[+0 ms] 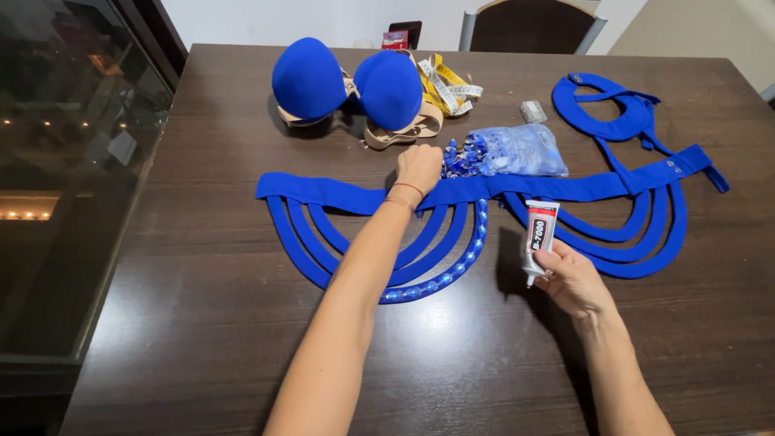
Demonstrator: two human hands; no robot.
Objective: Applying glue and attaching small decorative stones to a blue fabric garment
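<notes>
Left hand: your left hand [418, 167] reaches far out, fingers curled down on the little heap of shiny blue gems [463, 157]. You cannot tell if it has pinched one.
Right hand: your right hand [571, 280] is closed around the small grey tube of glue with a white label [538, 240]. The tube stands up, tip pointing down.
Blue cloth piece: the wide blue cloth band with hanging curved loops [339, 194] lies flat under your left wrist and stretches past your right hand, just above it.
Gem row: one loop between your hands already has a row of blue gems stuck on it [452, 273].
Bag: a clear plastic bag of gems [521, 150] sits just right of your left hand.
Far side: two blue padded cups [347, 82], a yellow tape measure [446, 85] and a blue cloth collar [605, 113] lie beyond your hands on the dark wooden table [202, 323].
</notes>
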